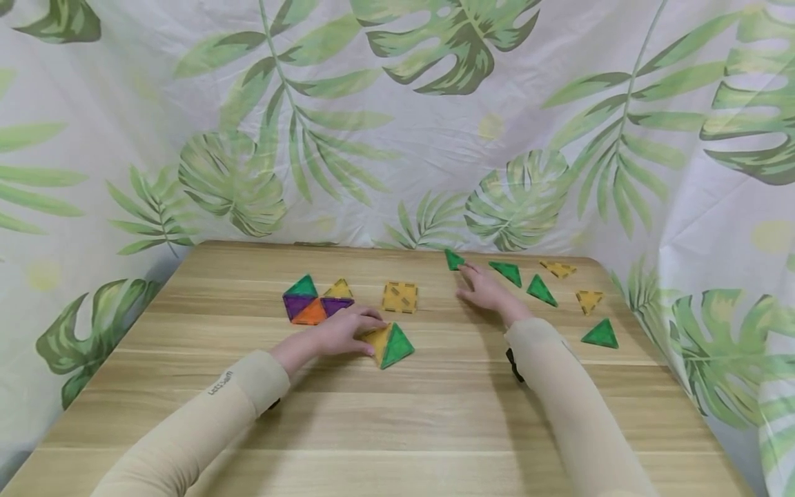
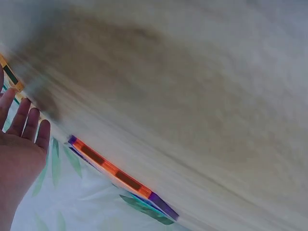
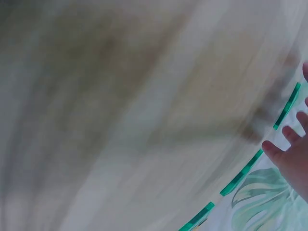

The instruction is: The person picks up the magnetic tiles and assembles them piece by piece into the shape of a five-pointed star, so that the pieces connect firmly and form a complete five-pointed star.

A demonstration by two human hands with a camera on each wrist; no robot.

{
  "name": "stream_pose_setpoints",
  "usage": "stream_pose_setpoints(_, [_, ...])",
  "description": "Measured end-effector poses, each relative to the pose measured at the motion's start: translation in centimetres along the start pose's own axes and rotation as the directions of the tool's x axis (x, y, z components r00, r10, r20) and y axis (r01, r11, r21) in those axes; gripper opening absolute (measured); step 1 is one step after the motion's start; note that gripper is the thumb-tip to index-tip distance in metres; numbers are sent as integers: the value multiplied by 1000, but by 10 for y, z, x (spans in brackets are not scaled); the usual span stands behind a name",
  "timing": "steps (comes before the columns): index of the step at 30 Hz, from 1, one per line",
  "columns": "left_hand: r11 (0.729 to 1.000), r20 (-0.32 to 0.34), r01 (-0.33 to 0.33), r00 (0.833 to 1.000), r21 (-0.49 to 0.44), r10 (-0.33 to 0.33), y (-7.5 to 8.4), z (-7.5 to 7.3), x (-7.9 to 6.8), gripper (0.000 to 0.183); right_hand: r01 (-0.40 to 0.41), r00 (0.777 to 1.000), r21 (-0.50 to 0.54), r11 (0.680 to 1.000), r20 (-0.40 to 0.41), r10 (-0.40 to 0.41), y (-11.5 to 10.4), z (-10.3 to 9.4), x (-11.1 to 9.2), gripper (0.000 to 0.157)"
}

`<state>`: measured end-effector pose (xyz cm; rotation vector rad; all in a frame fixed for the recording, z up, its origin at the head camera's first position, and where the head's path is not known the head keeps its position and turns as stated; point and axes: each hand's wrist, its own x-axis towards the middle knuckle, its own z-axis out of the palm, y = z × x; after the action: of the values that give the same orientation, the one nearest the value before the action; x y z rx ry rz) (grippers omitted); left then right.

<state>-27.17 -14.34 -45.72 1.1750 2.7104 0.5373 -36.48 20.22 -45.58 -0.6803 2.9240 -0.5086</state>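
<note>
On wood [image 1: 435, 421], left hand [image 1: 340, 333] touches yellow triangle [image 1: 379, 341]; right hand [image 1: 486, 290], green triangle [image 1: 453, 260].

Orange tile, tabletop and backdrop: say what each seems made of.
Orange tile: probably translucent plastic, smooth; dark blocks show in its edge. Tabletop: wood or wood-look laminate, fairly matte, streaked with grain. Backdrop: likely matte fabric, given its creases.

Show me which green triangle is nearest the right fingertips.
The green triangle at the fingertips of the right hand, near the far edge of the table; every other green triangle lies farther away.
</note>
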Motion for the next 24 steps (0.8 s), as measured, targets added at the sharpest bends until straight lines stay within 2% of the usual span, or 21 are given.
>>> stream_pose_setpoints(7, [1000,-8,-14,1000,-11,14,-8,-4,-3,57,-52,994,20,998,93,50,7,-3,1,68])
stream_pose_setpoints(11, [999,-1,-12,1000,-34,12,-13,-6,-5,57,-56,992,23,998,115,53,10,-3,2,67])
stream_pose_setpoints(18, [998,28,17,1000,-62,-15,-19,-11,-7,56,-10,994,20,1000,109,8,9,-5,-6,62])
stream_pose_setpoints(24, [998,19,6,1000,-57,-4,-23,-11,-9,56,33,989,-6,999,145,-32,0,-4,-20,61])
